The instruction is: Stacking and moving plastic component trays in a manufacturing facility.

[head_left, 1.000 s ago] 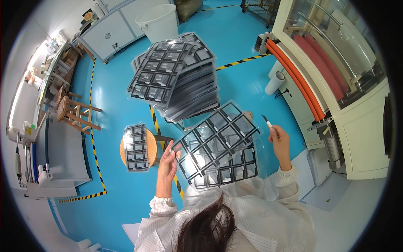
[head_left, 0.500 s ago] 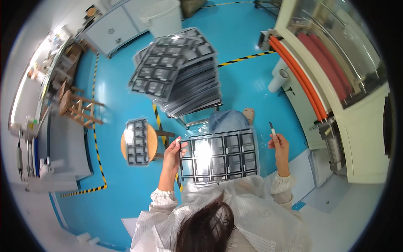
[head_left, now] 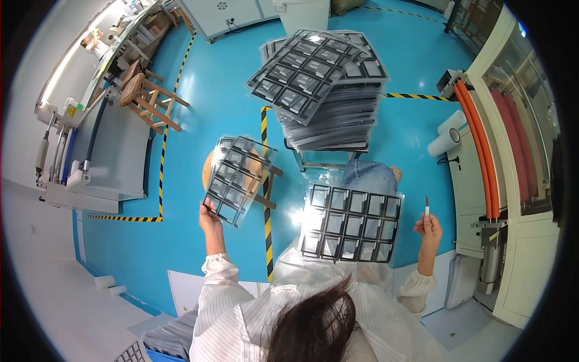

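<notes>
- At left, the person's left hand point(head_left: 211, 223) pinches the near corner of a clear gridded sheet point(head_left: 236, 180), thumb and fingers closed on its edge, presumably so the windowed face stays clear of the grip.
- The gridded sheet slants over a round wooden stool point(head_left: 207, 171), covering much of its seat; whether the far end rests on another sheet there cannot be told.
- At right, the right hand point(head_left: 429, 229) grips a small knife point(head_left: 427, 207) by its pale handle — fingers wrapped low, dark blade pointing up and away from the body, a hold that likely keeps the edge off the plastic.
- Across the lap lies a second sheet point(head_left: 353, 221), its black-framed windows in rows, touched by neither hand; the lap seems to serve as a support, leaving both hands free.
- Beyond a denim-clad knee point(head_left: 367, 176), a tall stack of sheets point(head_left: 338, 120) sits on a low metal stand point(head_left: 300, 158), top layers fanned at odd angles, probably laid down loosely — and near enough, it seems, for easy reach.
- Striped floor tape point(head_left: 267, 142) passes between stool seat and stand; orange rollers point(head_left: 479, 148) stand well apart, right.
</notes>
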`<state>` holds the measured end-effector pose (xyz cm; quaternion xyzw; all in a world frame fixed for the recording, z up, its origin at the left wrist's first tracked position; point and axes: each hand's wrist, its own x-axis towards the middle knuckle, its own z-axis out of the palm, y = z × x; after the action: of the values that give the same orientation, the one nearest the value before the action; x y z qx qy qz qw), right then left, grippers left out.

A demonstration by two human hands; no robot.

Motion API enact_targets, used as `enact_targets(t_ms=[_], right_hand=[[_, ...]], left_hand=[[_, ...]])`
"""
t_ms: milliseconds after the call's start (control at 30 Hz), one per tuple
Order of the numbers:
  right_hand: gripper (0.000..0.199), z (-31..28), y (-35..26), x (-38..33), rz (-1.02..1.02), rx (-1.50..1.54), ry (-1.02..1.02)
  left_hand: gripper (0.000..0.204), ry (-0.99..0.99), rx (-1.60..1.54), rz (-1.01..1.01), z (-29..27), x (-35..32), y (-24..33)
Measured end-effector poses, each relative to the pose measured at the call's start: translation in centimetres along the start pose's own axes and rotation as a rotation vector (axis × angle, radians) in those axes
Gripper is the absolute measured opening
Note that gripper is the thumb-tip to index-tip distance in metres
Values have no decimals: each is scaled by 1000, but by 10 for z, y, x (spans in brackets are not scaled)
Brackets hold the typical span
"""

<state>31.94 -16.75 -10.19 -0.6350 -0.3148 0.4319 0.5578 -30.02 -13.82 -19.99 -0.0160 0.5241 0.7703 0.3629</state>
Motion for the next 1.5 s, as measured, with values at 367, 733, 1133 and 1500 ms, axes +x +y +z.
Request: enact_targets(t_ms=[367,733,1133,1500], right_hand=[[23,-6,-12,-3,-41,3,15],[22,-6,-13,-13,-75,48,7],[21,-15,-3,-17,-37,102,35],[23,6,-4,1,5,26,-55]], left_hand=[[52,-208,518,-45,88,-1,-19],[31,-906,136,-331,317,-128,-25],[15,-812,167,-5,314,-135,18],[20,-628,0,227,167,-82,87]])
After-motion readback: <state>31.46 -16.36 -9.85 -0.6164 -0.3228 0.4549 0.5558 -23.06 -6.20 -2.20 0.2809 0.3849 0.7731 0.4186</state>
